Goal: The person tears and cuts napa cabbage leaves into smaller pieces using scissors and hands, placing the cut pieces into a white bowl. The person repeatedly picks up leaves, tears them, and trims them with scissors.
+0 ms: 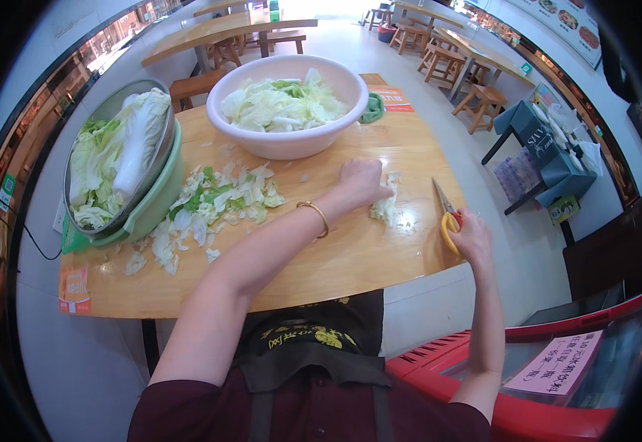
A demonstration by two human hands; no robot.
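My left hand, with a gold-coloured bangle on its wrist, is over the wooden table. Its fingers are bent beside a small heap of pale cabbage pieces; whether it grips any of them cannot be told. At the table's right edge my right hand is on the handles of scissors with yellow and red on them, their blades pointing away from me. A large white basin holds torn cabbage leaves. Loose leaf scraps lie left of my left forearm.
At the left, a metal colander with napa cabbage sits tilted in a green basin. Behind the white basin is a green cloth. Wooden stools and tables stand farther back; a red-framed cooler is at the lower right.
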